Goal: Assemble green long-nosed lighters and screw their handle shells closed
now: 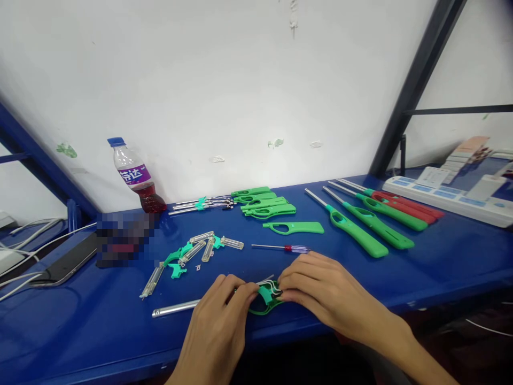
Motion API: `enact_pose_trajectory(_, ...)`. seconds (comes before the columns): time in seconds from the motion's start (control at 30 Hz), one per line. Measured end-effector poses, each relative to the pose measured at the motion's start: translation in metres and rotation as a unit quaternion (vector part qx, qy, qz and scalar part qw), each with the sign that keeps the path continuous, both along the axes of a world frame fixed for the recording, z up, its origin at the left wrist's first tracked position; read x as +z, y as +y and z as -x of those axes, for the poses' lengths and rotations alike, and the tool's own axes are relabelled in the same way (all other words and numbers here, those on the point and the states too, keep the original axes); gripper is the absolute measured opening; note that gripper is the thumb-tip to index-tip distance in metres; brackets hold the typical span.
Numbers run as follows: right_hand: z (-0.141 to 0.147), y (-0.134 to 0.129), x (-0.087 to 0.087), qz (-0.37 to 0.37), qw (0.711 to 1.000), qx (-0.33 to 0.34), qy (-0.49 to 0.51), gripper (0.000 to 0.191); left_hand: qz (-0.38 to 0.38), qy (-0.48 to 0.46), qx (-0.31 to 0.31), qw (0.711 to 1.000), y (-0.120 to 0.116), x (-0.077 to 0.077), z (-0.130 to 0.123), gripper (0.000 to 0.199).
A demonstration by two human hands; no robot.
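Observation:
At the table's near edge lies an opened long-necked lighter, its green shell (pixel 256 312) showing a teal trigger (pixel 265 294) and white wires (pixel 274 287). Its silver tube (pixel 174 308) points left, passing under my left hand (pixel 220 315). The left fingers are closed on the lighter just left of the trigger. My right hand (pixel 320 286) pinches at the wires and the shell's right part; its fingertips partly hide what they grip. Beyond the right hand rests a screwdriver (pixel 298 249) with a clear and red handle. Farther back is a loose green half shell (pixel 296 228).
Clear fuel tanks (pixel 193 251) and teal triggers (pixel 176 270) lie at left. Behind are metal tubes with wires (pixel 200 205) and stacked green shells (pixel 268 209). Whole green lighters (pixel 358 232), red ones (pixel 417 206) and a power strip (pixel 449 200) are right; a bottle (pixel 138 176) stands back left.

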State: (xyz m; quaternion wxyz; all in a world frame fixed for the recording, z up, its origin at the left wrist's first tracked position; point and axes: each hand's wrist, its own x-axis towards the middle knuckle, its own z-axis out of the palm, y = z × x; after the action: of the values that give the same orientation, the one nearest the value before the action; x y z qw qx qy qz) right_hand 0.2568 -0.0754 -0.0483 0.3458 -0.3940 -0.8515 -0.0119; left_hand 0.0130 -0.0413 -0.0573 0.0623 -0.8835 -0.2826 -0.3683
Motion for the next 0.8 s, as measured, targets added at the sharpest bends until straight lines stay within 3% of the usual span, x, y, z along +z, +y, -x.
enact_pose_trajectory(0.27,-0.0017,0.0,-0.0025,0.008,1.0,-0.002,-0.005,0.012,0.016,0.02,0.009,1.0,-0.0001,-0.0014,0.0055,0.04)
enact_pose_trajectory(0.8,-0.0019,0.0,-0.0024,0.0,1.0,0.004,-0.001,0.014,0.038,0.007,-0.001,0.999,0.0024,-0.006,0.0093,0.038)
